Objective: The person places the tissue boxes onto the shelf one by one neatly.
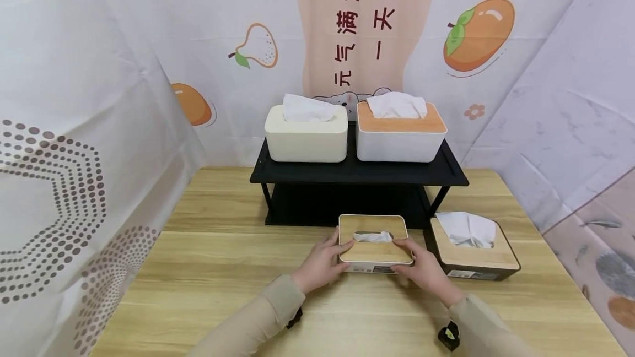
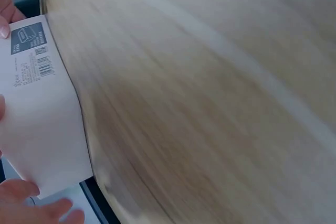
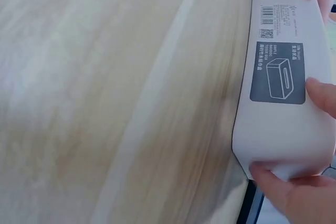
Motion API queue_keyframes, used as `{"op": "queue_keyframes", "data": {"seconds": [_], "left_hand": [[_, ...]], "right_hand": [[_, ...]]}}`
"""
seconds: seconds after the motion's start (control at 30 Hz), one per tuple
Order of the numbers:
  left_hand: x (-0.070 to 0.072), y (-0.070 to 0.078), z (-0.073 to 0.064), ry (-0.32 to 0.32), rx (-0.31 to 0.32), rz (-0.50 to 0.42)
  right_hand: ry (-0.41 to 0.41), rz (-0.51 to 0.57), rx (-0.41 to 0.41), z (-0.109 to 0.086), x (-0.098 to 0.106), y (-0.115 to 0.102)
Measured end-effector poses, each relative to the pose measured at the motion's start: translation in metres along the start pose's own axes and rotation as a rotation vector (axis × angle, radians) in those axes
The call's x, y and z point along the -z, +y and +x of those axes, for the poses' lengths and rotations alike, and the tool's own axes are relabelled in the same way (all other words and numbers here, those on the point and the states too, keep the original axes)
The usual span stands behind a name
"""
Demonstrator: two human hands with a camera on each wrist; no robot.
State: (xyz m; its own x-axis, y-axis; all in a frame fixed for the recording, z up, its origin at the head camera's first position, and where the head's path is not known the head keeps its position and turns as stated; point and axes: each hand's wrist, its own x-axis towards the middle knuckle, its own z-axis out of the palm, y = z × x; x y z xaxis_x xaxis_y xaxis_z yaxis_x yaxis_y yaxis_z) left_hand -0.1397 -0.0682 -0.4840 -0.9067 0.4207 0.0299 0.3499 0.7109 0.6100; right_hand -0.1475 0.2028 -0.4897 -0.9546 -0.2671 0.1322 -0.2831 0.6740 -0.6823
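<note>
A white tissue box (image 1: 375, 252) with a bamboo-coloured lid sits on the wooden table in front of the black rack, a bit of tissue showing in its slot. My left hand (image 1: 319, 264) holds its left end, while my right hand (image 1: 423, 269) grips the opposite end; thumbs reach onto the lid's edges. In the right wrist view the box's side (image 3: 286, 124) bears a dark printed label and a barcode. The left wrist view shows the same side wall (image 2: 47, 124) with left-hand fingers (image 2: 21, 190) at its near end.
The black two-tier rack (image 1: 352, 172) carries a cream tissue box (image 1: 306, 145) and a white one with an orange-brown lid (image 1: 401, 145) on top. Right of my right hand lies a dark tissue box (image 1: 476, 258) with a wooden lid. Printed cloth (image 1: 218, 10) hangs behind the table (image 1: 213, 269).
</note>
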Motion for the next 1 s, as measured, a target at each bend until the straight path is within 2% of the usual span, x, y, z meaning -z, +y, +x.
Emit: {"op": "queue_keyframes", "data": {"seconds": [0.17, 0.37, 0.47, 0.6, 0.73, 1.0], "left_hand": [[-0.001, 0.000, 0.006, 0.009, 0.032, -0.169], [-0.001, 0.000, 0.011, 0.026, 0.071, -0.285], [-0.004, 0.000, 0.010, 0.042, 0.059, -0.327], [-0.009, 0.001, 0.008, 0.084, 0.044, -0.319], [-0.012, 0.003, 0.006, 0.099, 0.082, -0.330], [-0.010, 0.007, 0.004, 0.143, 0.103, -0.299]], "right_hand": [[-0.039, -0.001, -0.035, 0.004, 0.005, -0.002], [-0.066, -0.001, -0.058, 0.008, 0.008, -0.003], [-0.093, 0.017, -0.096, 0.006, 0.010, -0.004], [-0.109, 0.062, -0.148, 0.004, 0.011, -0.006], [-0.095, 0.091, -0.176, 0.002, 0.010, -0.007], [-0.038, 0.097, -0.126, 0.002, 0.002, -0.012]]}}
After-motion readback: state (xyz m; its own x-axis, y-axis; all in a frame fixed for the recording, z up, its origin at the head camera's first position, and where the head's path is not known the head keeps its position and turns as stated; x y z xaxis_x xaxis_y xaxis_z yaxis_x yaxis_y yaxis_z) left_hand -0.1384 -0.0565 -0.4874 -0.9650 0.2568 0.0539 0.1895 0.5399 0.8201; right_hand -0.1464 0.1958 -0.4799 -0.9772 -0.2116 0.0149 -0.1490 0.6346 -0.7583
